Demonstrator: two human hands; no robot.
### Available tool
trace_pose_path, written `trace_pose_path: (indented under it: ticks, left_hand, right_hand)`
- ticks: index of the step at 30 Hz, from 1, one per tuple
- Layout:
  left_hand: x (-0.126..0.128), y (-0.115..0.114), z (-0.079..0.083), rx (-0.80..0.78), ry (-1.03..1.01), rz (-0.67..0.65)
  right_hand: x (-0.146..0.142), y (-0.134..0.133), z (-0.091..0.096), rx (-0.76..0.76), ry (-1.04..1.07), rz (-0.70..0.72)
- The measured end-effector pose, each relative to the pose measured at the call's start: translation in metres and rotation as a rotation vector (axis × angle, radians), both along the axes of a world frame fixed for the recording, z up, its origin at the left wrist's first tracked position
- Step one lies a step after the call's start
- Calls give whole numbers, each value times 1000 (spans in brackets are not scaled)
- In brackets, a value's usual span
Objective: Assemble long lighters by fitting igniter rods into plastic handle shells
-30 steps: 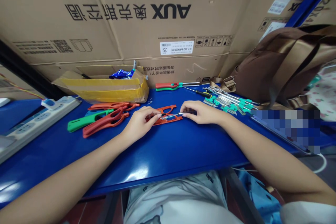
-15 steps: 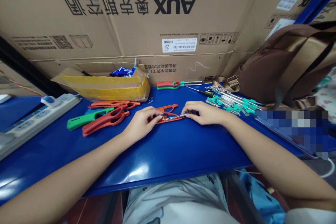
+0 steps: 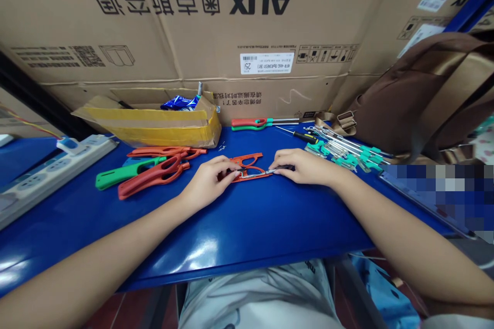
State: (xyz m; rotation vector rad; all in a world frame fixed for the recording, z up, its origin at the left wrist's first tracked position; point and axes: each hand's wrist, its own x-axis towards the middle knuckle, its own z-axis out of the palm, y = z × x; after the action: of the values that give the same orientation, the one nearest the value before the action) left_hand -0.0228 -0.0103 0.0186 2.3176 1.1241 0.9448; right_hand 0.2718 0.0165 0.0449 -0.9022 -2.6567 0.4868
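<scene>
My left hand point(image 3: 216, 177) is closed, thumb and fingertips pinching the left part of an orange lighter casing point(image 3: 254, 157), which lies open on the table. A small dark piece shows at those fingertips, too small to name. Thin silvery metal point(image 3: 252, 175) runs along inside the casing's lower edge. At the casing's right end, my right hand point(image 3: 303, 167) is closed around a slim dark tool with a silvery tip point(image 3: 284, 167). Its tip reaches the metal at the casing's end. The fingers of both hands hide part of what they grip.
Red and green lighter casings point(image 3: 154, 175) lie left, beside a power strip point(image 3: 50, 175). Behind are a taped cardboard box point(image 3: 162, 131) and finished-looking lighters point(image 3: 249, 123). To the right lie a screwdriver point(image 3: 304, 136), metal lighter rods with green ends point(image 3: 343, 146) and a brown bag point(image 3: 405, 87).
The view has shifted slightly. My right hand sits marginally farther right with the slim tool still in it; my left hand keeps its pinch on the casing.
</scene>
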Motion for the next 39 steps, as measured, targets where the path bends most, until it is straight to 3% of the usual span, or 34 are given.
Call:
trace_pose_path:
  ticks: [10, 21, 29, 35, 39]
  left_hand:
    - [1, -2, 1, 11, 11, -14]
    - [2, -5, 3, 29, 52, -18]
    - [3, -10, 5, 61, 115, -47]
    - [8, -13, 3, 58, 114, -97]
    - [11, -17, 3, 44, 102, -115]
  right_hand:
    - [-1, -2, 2, 22, -64, -57]
    - [-7, -3, 0, 80, 57, 14]
    - [-20, -3, -5, -201, 150, -248]
    - [-14, 1, -4, -422, 111, -316]
    - [-13, 0, -6, -481, 99, -334]
